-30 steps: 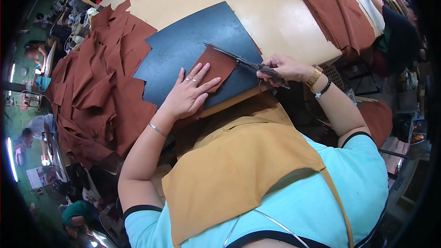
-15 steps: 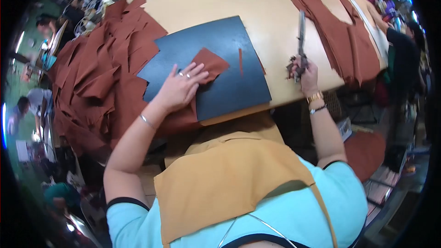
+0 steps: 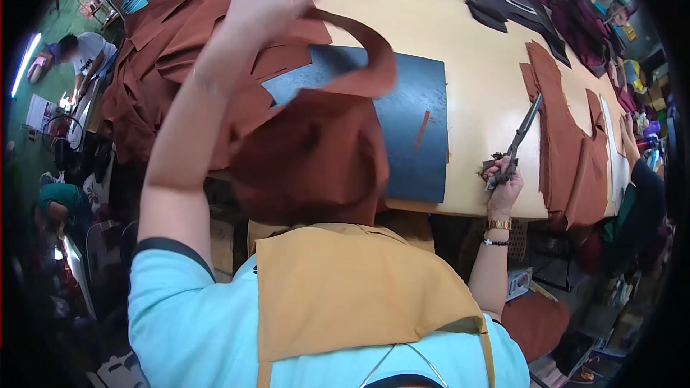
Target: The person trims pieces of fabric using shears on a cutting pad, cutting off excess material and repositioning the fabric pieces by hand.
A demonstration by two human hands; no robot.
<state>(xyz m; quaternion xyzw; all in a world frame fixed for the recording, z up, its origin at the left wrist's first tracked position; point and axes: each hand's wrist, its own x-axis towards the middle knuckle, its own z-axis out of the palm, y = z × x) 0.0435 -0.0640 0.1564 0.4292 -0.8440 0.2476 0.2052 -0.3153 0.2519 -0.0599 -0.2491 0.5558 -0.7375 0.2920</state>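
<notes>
My left hand (image 3: pixel 267 7) is raised over the far left of the table, its fingertips partly cut off by the frame. A large reddish-brown leather piece (image 3: pixel 316 158) hangs in a loose loop from beneath that hand, blurred by motion, and drapes over the near table edge. Its edge appears gripped under my thumb. Below it lies a dark cutting mat (image 3: pixel 413 151) with a narrow brown strip (image 3: pixel 422 131) on it. My right hand (image 3: pixel 505 185) rests by the table's front edge, closed around the cloth-wrapped handles of scissors (image 3: pixel 523 129), blades pointing away.
Reddish-brown leather pieces (image 3: pixel 162 72) are heaped on the left. More brown pieces (image 3: pixel 564 144) lie at the right, with dark pieces (image 3: pixel 514 3) farther back. A person's arm (image 3: pixel 630 140) reaches the table's right end. Another person (image 3: pixel 90 57) sits at far left.
My left hand has moved from the mat up and away to the left, lifting the large leather piece. The small leather patch no longer shows on the mat. My right hand keeps the scissors, tilted more rightward.
</notes>
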